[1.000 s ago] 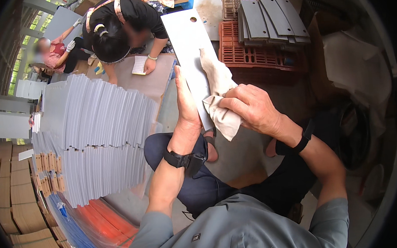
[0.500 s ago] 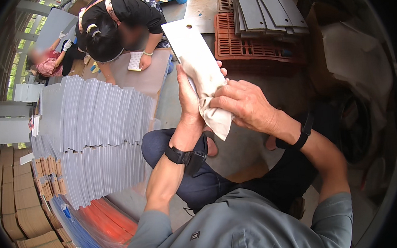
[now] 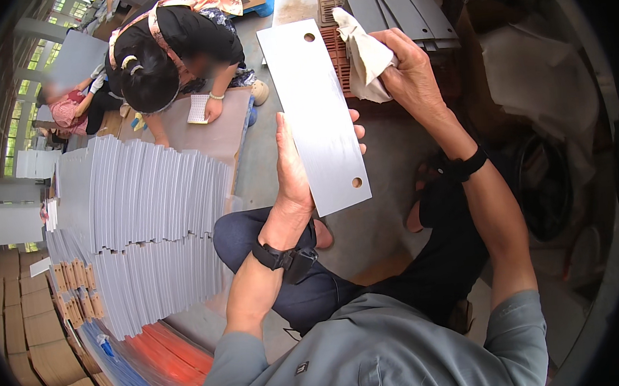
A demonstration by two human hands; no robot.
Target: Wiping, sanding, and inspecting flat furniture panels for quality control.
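Gripping, hands (image 3: 293,171) (image 3: 412,75) curled — panel (image 3: 321,124) left, cloth (image 3: 366,58) right

Room opens off the orange plastic crate's (image 3: 338,65) near edge, between the drilled grey panel (image 3: 318,113) and right forearm (image 3: 496,216); cloth (image 3: 366,56) and right hand (image 3: 410,71) obstruct that edge's left part.

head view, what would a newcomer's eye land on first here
Probably the bright grey two-holed panel at the centre, held in the left hand. Next would likely be the crumpled off-white cloth in the right hand, just right of the panel's upper half. On the left, the big rows of grey panels, packed side by side in two tiers, stand out by sheer bulk.
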